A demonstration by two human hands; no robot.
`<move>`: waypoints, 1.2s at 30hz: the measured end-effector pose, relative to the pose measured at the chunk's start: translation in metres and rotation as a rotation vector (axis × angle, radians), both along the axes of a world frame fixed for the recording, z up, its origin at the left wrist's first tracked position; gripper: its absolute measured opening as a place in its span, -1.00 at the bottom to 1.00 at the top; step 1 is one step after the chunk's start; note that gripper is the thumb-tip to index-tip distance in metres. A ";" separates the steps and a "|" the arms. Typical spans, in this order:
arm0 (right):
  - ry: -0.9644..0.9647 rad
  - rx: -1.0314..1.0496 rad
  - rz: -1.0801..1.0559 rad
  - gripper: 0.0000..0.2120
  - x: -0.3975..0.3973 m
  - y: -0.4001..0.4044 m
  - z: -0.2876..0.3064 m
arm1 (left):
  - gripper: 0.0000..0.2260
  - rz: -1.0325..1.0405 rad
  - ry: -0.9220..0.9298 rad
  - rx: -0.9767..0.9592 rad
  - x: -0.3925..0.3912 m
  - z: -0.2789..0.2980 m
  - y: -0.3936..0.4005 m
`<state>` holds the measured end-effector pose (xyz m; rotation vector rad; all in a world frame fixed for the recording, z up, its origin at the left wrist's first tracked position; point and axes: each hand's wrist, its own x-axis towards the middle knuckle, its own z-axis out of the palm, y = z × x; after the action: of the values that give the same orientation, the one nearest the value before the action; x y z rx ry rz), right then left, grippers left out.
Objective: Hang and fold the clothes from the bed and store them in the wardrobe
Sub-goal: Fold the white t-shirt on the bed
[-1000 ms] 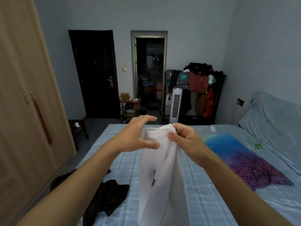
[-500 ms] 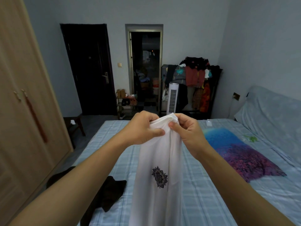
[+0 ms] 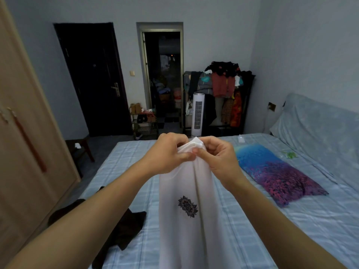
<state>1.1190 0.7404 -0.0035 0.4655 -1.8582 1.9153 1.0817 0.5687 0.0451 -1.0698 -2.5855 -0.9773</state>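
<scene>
I hold the white thin-fabric garment with a small dark flower print (image 3: 186, 191) up at the centre of my view, its length hanging toward 6 o'clock over the pale blue checked bed (image 3: 291, 226). My left hand (image 3: 167, 154) and right hand (image 3: 217, 158) each keep a narrow grip, pinching the bunched top edge, knuckles nearly touching. The black crumpled garment (image 3: 124, 228) lies on the bed at 7 o'clock; the light wooden wardrobe (image 3: 25, 152) stands at 9 o'clock. The likely risk: such slippery cloth could slide from either pinch as I spread it, dropping and creasing.
</scene>
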 end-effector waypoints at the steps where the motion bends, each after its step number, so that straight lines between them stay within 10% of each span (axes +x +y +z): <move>1: 0.005 0.026 -0.007 -0.81 0.001 0.001 0.000 | -0.82 -0.002 0.008 0.000 0.000 0.000 -0.001; 21: -0.219 0.389 -0.381 -0.76 0.018 -0.027 -0.125 | -0.86 0.241 0.232 0.105 -0.003 0.008 -0.028; 36: -0.011 0.413 -0.507 -0.83 0.025 -0.058 -0.119 | -0.84 0.324 0.233 0.136 -0.007 0.013 -0.051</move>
<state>1.1436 0.6825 -0.1224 0.0831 -2.1300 1.2126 1.0751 0.5177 0.0577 -0.6586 -2.3644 -0.8756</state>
